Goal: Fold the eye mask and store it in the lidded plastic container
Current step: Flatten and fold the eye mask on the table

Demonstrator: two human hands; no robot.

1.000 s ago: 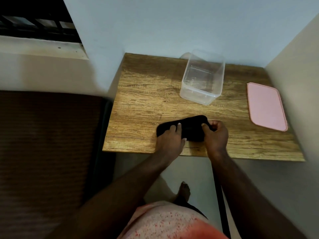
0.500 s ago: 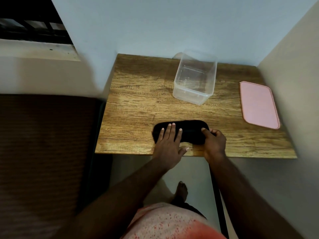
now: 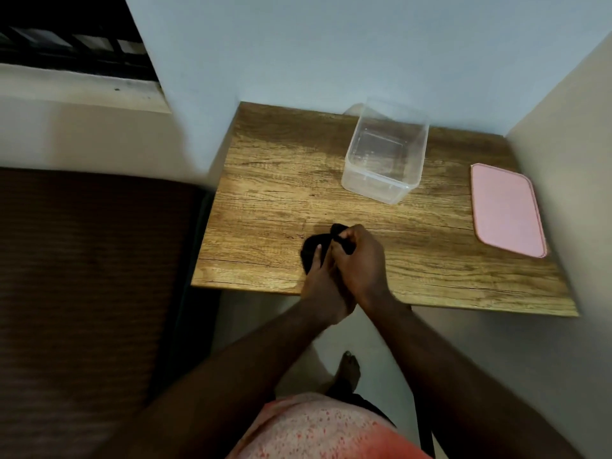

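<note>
The black eye mask (image 3: pixel 313 248) lies bunched near the front edge of the wooden table (image 3: pixel 265 193). My right hand (image 3: pixel 359 263) is closed on its right end, lifted and carried over to the left above the rest of the mask. My left hand (image 3: pixel 323 284) lies under the right one, fingers pressing flat on the mask; most of that hand is hidden. The clear plastic container (image 3: pixel 385 157) stands open and empty at the back of the table, apart from both hands. Its pink lid (image 3: pixel 506 210) lies flat at the right edge.
Walls close the table in at the back and on the right. A dark brown mattress (image 3: pixel 82 276) sits left of the table. My bare foot (image 3: pixel 347 367) is on the floor below the table's front edge.
My right hand has carried the mask's right end leftward over the left half, so the mask looks much shorter. The left hand has stayed pressing on it. The camera shifted slightly.
</note>
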